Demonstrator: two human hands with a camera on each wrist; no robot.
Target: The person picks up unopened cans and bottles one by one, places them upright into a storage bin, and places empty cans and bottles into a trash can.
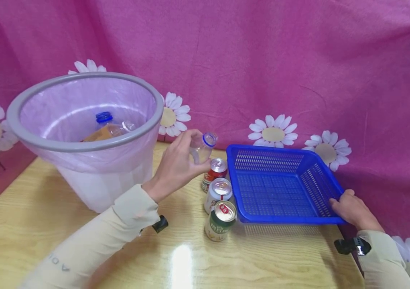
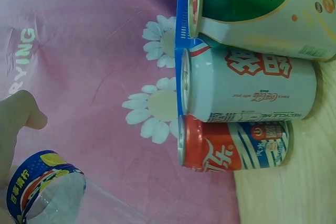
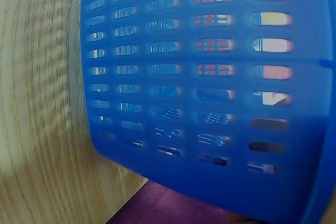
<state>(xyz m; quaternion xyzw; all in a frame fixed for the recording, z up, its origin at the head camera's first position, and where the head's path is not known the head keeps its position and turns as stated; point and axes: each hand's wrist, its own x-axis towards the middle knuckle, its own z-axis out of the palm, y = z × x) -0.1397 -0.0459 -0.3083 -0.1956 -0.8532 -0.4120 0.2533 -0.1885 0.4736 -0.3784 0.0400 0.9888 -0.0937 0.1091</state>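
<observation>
My left hand (image 1: 176, 168) grips a clear plastic bottle (image 1: 201, 150) with a blue ring at its neck, above and left of the cans. In the left wrist view the same bottle shows a blue and yellow label (image 2: 46, 182). Below it stand three cans in a row: a red cola can (image 1: 214, 176), a white can (image 1: 217, 194) and a green and cream can (image 1: 220, 224). At the near right corner of a blue plastic basket (image 1: 270, 194), my right hand (image 1: 356, 208) holds the rim, thumb on the inside. The basket tilts up slightly on that near side.
A white bin (image 1: 107, 186) with a grey rim and a pinkish liner stands on the left of the wooden table (image 1: 190, 261). Inside it lie a bottle with a blue neck (image 1: 104, 117) and a brown piece (image 1: 100, 134). A pink flowered cloth (image 1: 226, 60) hangs behind.
</observation>
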